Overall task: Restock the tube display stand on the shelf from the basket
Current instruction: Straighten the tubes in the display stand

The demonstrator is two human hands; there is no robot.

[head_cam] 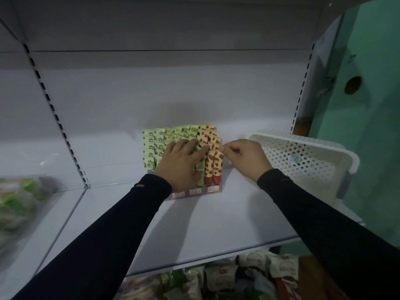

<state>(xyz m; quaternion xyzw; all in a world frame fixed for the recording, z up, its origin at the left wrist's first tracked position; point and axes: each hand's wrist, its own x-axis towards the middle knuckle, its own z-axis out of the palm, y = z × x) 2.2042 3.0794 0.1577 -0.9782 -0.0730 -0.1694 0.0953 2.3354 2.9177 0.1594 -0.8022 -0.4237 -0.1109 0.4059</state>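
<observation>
Left hand point(180, 164) flat, fingers spread on tubes point(203, 135) | right hand point(244, 158) seemingly pinching nothing | basket point(344, 148) beside

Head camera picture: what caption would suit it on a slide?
Left hand resting on green tubes in the display stand, right hand beside strawberry tubes, white basket alongside.

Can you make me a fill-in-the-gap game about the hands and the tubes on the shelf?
1. The white perforated plastic basket sits on the white shelf, on the ______ side of the clear tube display stand.
2. The left hand rests on the ______ patterned tubes.
3. The tubes nearest the right hand have a ______ pattern.

Missing words: right; green; strawberry
</observation>
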